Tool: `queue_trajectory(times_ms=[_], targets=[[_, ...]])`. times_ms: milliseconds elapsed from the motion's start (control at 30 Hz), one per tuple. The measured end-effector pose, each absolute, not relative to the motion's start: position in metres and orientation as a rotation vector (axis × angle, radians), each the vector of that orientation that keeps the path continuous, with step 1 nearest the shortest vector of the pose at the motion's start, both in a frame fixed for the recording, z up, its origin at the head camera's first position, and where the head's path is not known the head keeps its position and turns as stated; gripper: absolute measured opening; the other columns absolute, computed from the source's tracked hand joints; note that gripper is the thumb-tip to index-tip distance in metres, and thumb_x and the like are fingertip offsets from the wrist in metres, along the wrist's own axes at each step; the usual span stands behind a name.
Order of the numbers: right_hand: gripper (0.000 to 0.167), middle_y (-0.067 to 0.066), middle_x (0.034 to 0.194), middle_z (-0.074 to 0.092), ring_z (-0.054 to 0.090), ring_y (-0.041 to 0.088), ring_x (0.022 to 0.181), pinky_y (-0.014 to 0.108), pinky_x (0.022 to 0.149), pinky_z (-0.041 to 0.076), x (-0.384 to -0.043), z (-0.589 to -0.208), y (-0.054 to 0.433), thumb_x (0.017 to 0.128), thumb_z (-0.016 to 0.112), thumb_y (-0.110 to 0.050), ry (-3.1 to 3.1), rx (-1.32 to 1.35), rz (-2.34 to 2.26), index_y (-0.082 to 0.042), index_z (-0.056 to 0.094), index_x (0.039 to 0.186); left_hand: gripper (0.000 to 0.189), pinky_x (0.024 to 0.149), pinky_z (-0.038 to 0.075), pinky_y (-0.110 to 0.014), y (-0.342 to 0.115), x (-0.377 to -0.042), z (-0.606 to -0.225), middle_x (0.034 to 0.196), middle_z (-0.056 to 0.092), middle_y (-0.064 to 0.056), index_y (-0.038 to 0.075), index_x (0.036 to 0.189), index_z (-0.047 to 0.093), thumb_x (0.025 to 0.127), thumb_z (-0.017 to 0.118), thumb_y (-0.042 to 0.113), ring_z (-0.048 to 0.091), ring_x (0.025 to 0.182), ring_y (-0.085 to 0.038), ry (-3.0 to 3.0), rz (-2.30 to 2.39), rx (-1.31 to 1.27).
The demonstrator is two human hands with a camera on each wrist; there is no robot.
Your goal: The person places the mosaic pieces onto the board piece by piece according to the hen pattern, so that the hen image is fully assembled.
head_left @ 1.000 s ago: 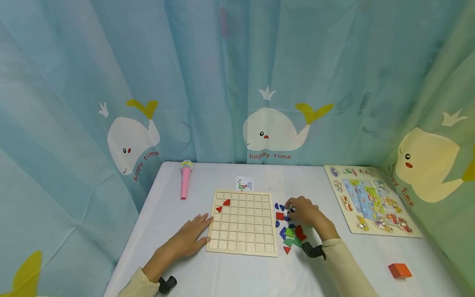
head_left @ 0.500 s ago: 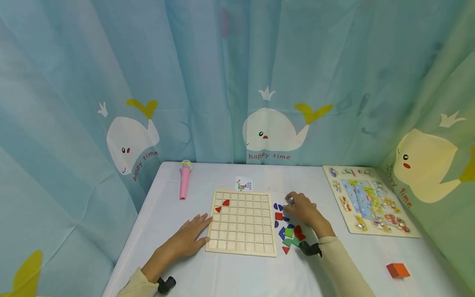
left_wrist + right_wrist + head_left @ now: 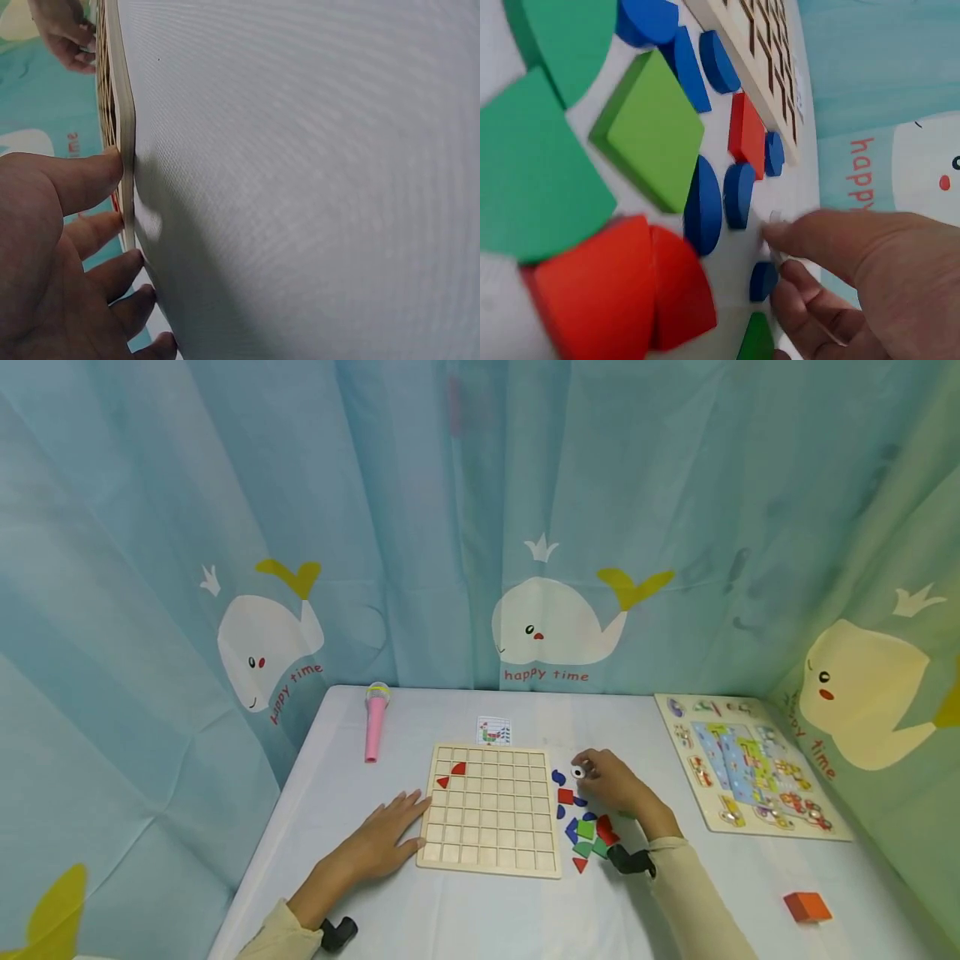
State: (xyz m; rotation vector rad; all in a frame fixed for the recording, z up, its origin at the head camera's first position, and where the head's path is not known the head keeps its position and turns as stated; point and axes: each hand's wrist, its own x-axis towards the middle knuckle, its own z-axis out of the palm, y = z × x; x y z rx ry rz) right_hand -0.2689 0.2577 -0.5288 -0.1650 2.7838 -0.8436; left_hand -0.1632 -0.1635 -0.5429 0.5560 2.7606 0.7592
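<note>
My right hand (image 3: 613, 783) pinches a small white disc with a black centre (image 3: 578, 772) between thumb and fingers, just above the loose pieces. In the right wrist view the disc (image 3: 775, 218) shows only as a pale edge at the thumb tip. My left hand (image 3: 386, 837) lies with fingers spread and touches the left edge of the wooden grid board (image 3: 487, 872). In the left wrist view its thumb and fingertips meet the board's side (image 3: 124, 97). A red quarter-circle piece (image 3: 458, 768) and a red triangle (image 3: 443, 782) sit in the board's upper left cells.
Right of the board lie blue half-circles (image 3: 739, 196), a red square (image 3: 566, 797), a light green square (image 3: 586, 831), green and red pieces, and a red triangle (image 3: 580, 865). A pattern card (image 3: 494, 731), pink microphone (image 3: 373, 727), picture puzzle (image 3: 701, 777) and orange block (image 3: 807, 907) stand around.
My right hand has drawn back slightly from the pieces, and the white disc now shows clearly between its fingertips. A blue half-circle beside the board has shifted. My left hand stays in place.
</note>
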Motion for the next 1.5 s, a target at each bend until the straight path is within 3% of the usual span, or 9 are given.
queue_trajectory(times_ms=[233,467,767,933,1067,1300,1500], targets=[[0.027,0.018,0.114,0.063,0.062,0.03,0.102,0.052,0.096,0.057,-0.269,-0.534,0.261,0.098,0.073,-0.007,2.822,-0.182,-0.903,0.001,0.065,0.123,0.062,0.128,0.023,-0.064,-0.164,-0.164,-0.545,0.17,0.036,-0.015,0.013,0.163,0.042,0.106,0.063,0.028,0.028,0.159,-0.04,2.758,0.752,0.549],[0.03,0.019,0.117,0.062,0.062,0.031,0.105,0.055,0.1,0.055,-0.267,-0.541,0.263,0.099,0.07,-0.006,2.829,-0.188,-0.956,0.002,0.064,0.128,0.062,0.127,0.023,-0.064,-0.164,-0.164,-0.543,0.17,0.035,-0.015,0.012,0.163,0.042,0.106,0.063,0.027,0.027,0.159,-0.04,2.749,0.761,0.554],[0.027,0.022,0.112,0.063,0.064,0.033,0.101,0.055,0.097,0.057,-0.264,-0.541,0.256,0.1,0.07,-0.006,2.901,-0.226,-0.97,0.007,0.065,0.123,0.062,0.128,0.023,-0.064,-0.164,-0.164,-0.543,0.17,0.036,-0.015,0.012,0.163,0.042,0.106,0.063,0.027,0.027,0.159,-0.04,2.748,0.757,0.549],[0.03,0.021,0.117,0.064,0.064,0.032,0.105,0.054,0.103,0.056,-0.267,-0.541,0.25,0.101,0.07,-0.009,2.922,-0.166,-0.961,0.005,0.065,0.127,0.062,0.127,0.023,-0.065,-0.163,-0.163,-0.541,0.17,0.036,-0.016,0.011,0.163,0.042,0.106,0.063,0.026,0.027,0.159,-0.04,2.743,0.767,0.556],[0.03,0.021,0.119,0.066,0.066,0.034,0.108,0.053,0.102,0.057,-0.269,-0.538,0.24,0.101,0.071,-0.011,2.937,-0.168,-0.979,0.004,0.066,0.127,0.062,0.128,0.022,-0.064,-0.163,-0.163,-0.54,0.17,0.035,-0.016,0.012,0.163,0.041,0.107,0.063,0.026,0.026,0.16,-0.04,2.744,0.761,0.552],[0.028,0.022,0.12,0.064,0.066,0.034,0.107,0.044,0.083,0.062,-0.263,-0.525,0.208,0.101,0.069,-0.006,2.928,-0.298,-1.062,0.006,0.066,0.126,0.063,0.127,0.022,-0.065,-0.163,-0.163,-0.54,0.169,0.036,-0.017,0.01,0.163,0.042,0.106,0.064,0.025,0.027,0.159,-0.041,2.736,0.777,0.552],[0.026,0.02,0.116,0.065,0.067,0.033,0.105,0.044,0.086,0.061,-0.257,-0.521,0.174,0.1,0.069,-0.002,2.914,-0.446,-1.104,0.007,0.067,0.124,0.062,0.128,0.023,-0.064,-0.163,-0.163,-0.541,0.169,0.037,-0.015,0.012,0.162,0.043,0.106,0.064,0.027,0.027,0.159,-0.039,2.745,0.771,0.549]])
